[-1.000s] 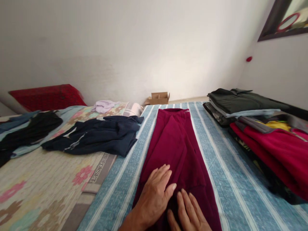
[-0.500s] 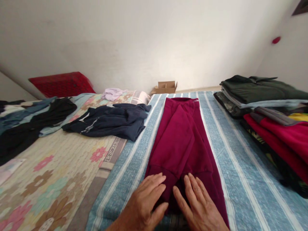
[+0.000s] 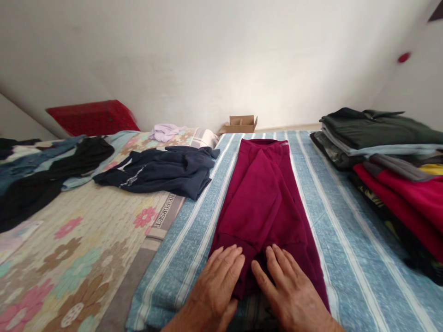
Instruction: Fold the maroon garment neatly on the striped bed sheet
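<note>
A maroon sweatshirt (image 3: 254, 193) lies lengthwise, its sleeves folded inward over the body and its neck opening toward the wall. My left hand (image 3: 221, 276) rests flat on the near left part, fingers extended over a sleeve cuff. On the near right part lies my right hand (image 3: 290, 286), palm down with its fingers slightly spread. Neither hand grips the cloth. Between them the dark lower end of the garment shows.
A blue striped sheet (image 3: 349, 240) lies under the sweatshirt. To the left, a navy top (image 3: 162, 170) and black clothing (image 3: 58, 180) lie across a floral cover (image 3: 114, 221). Folded clothes (image 3: 380, 131) are stacked at right. A cardboard box (image 3: 240, 123) stands by the wall.
Both hands have slid slightly forward on the sweatshirt. The left fingers have come closer together and its thumb has dropped back. The whole view has shifted a little.
</note>
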`<state>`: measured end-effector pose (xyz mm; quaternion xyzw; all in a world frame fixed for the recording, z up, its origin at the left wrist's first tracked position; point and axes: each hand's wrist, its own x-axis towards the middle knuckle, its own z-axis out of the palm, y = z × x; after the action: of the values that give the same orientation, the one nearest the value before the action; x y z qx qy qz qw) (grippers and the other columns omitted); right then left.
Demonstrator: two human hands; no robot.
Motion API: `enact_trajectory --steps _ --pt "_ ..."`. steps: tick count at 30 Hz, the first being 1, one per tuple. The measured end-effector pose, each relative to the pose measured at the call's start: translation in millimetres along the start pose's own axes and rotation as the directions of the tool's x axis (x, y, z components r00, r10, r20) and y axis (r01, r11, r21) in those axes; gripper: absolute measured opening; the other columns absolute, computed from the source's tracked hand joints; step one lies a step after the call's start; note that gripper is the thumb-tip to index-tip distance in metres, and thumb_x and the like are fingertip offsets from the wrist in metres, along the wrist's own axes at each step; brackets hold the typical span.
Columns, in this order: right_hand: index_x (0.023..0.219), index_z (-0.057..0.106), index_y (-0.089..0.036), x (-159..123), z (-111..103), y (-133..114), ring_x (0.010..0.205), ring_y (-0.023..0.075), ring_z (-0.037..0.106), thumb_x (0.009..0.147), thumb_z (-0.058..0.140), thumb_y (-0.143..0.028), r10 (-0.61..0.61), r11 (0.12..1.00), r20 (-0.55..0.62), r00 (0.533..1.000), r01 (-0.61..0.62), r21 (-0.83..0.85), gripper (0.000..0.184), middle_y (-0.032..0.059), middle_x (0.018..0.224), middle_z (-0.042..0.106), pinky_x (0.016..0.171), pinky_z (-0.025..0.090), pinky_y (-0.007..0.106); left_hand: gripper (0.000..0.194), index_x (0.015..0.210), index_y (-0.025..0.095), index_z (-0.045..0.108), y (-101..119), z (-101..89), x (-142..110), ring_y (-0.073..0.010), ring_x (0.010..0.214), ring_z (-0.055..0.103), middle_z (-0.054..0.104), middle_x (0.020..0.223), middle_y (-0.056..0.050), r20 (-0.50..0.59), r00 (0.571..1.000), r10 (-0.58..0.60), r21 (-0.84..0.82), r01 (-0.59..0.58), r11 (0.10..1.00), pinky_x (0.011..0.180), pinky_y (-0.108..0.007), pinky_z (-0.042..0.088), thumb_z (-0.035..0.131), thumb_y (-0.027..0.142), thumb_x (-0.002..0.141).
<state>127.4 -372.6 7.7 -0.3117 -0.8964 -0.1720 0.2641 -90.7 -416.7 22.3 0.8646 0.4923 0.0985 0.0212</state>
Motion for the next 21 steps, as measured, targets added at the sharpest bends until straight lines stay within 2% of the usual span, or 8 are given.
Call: enact_trajectory --steps 5,11,16,21 --pt "0.116 0.055 -0.022 1.3 5.2 -3.9 0.11 0.0272 0.054 0.085 0.045 -0.029 0.054 0.998 -0.004 0.999 -0.054 0.031 0.033 0.0131 0.11 0.063 0.091 0.041 0.039 0.078 0.141 0.013 0.027 1.3 10.7 5.2 -0.026 0.13 0.038 0.046 0.138 -0.012 -0.148 0.989 0.023 0.074 -0.012 0.997 0.105 -0.048 0.037 0.036 0.005 0.064" --pt "0.113 0.056 -0.021 7.5 2.5 -1.0 0.104 0.025 0.059 0.089 0.037 -0.025 0.06 0.998 -0.02 0.998 -0.059 0.031 0.032 0.0128 0.106 0.065 0.087 0.045 0.036 0.064 0.133 0.009 0.041 3.0 5.6 16.1 -0.0233 0.123 0.046 0.057 0.125 -0.014 -0.246 0.964 0.096 0.173 -0.053 0.983 0.101 -0.04 0.043 0.033 0.002 0.07" --pt "0.109 0.058 -0.021 9.1 5.8 -3.1 0.098 0.0229 0.062 0.092 0.031 -0.025 0.078 0.997 -0.071 0.994 -0.077 0.019 0.032 0.0107 0.102 0.067 0.085 0.046 0.035 0.061 0.129 0.009 0.045 -2.1 2.2 20.0 -0.0217 0.118 0.051 0.06 0.121 -0.012 -0.251 0.956 0.154 0.261 -0.086 0.962 0.097 -0.035 0.046 0.033 0.003 0.069" --pt "0.109 0.058 -0.02 5.9 18.4 -10.3 0.1 0.0246 0.061 0.093 0.025 -0.025 0.107 0.991 -0.185 0.977 -0.119 -0.057 0.037 0.0113 0.099 0.067 0.085 0.045 0.036 0.057 0.126 0.012 0.048 -9.4 0.3 22.0 -0.0208 0.114 0.054 0.062 0.119 -0.01 -0.238 0.948 0.212 0.326 -0.128 0.937 0.094 -0.031 0.047 0.034 0.005 0.071"
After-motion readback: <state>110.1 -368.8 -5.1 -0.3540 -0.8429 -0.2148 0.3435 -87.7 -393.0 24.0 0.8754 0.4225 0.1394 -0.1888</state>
